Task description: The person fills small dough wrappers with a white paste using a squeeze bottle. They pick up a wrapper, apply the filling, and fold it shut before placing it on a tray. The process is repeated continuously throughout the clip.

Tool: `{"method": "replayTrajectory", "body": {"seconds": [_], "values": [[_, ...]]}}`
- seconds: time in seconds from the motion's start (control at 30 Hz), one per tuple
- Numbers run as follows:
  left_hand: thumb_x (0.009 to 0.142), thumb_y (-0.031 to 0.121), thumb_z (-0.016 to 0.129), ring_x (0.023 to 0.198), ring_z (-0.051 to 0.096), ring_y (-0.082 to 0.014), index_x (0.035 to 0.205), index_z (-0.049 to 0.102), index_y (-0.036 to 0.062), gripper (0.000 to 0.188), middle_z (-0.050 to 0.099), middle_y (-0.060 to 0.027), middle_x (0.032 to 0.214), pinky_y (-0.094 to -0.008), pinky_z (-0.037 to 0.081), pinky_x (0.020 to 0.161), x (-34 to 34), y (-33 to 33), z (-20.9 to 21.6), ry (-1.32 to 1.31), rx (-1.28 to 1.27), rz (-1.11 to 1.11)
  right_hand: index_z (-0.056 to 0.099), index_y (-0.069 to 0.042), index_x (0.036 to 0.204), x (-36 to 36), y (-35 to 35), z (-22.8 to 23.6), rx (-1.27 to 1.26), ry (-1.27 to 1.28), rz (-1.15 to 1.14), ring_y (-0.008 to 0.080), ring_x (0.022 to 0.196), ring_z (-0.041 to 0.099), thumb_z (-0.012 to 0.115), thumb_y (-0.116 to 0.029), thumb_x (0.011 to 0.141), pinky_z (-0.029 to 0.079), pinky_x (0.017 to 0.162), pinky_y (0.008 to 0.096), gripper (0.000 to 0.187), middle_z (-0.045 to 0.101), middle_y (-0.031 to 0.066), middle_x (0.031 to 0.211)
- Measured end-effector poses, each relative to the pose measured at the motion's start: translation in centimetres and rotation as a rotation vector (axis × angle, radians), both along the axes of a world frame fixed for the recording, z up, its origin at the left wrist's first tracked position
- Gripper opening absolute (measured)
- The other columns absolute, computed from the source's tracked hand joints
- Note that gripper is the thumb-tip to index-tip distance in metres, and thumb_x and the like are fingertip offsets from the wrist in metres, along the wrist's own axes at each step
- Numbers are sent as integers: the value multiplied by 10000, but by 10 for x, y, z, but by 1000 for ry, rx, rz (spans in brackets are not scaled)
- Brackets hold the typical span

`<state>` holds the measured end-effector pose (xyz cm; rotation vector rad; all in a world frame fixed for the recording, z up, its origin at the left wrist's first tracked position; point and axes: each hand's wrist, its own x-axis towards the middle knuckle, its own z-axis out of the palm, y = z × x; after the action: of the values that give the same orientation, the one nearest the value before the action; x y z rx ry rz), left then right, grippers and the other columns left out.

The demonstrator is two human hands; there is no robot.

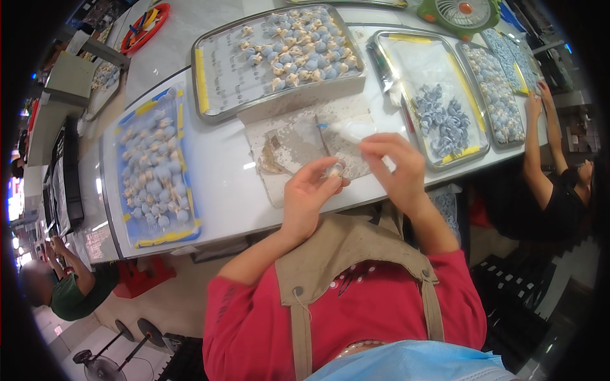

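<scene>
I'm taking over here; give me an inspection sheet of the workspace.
Surface: white table, stained board.
Job's things: small figure, white bottle, blue tray and rear metal tray of figures, right tray of curled pieces.
Clutter: red basket, green fan.
Hands: left hand pinches the small figure; right hand at the bottle, grip unclear.
Cables: nothing seen near the hands.
Surroundings: co-worker in green, co-worker in black, floor fan.

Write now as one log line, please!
left hand: holds small figure | right hand: holds white bottle | ahead: metal tray with figures
</scene>
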<state>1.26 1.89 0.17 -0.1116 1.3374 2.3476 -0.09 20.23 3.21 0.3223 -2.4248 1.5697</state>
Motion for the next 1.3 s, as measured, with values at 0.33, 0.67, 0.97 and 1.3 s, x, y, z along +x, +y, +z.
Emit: {"method": "replayTrajectory", "body": {"seconds": [0.33,0.67,0.97,1.3], "values": [[842,42,587,894,609,-169,1165,519,17,331,607,-94,1033,-254,480,764,4,-3,3,-52,71,-23,573,3,937,9,-9,-22,-408,-213,84,103,811,547,548,96,794,459,690,226,173,486,57,993],[823,-16,597,910,584,-140,1182,475,-43,380,577,-95,1033,-248,473,788,6,-2,-4,25,15,-12,599,-44,925,16,-19,5,163,19,9,195,691,589,608,69,701,482,576,287,251,578,83,861],[839,-22,577,937,560,-126,1201,471,-33,377,552,-88,1107,-252,469,803,6,0,-6,45,-6,-34,580,-36,900,24,-29,1,224,169,82,256,740,607,611,67,714,499,614,319,216,582,107,901],[866,-27,530,995,535,-121,1214,473,-32,352,531,-87,1154,-251,446,844,8,1,-7,138,-24,-32,614,-47,880,27,-24,-5,145,100,9,233,719,631,656,45,692,515,619,295,213,626,93,844]]}}
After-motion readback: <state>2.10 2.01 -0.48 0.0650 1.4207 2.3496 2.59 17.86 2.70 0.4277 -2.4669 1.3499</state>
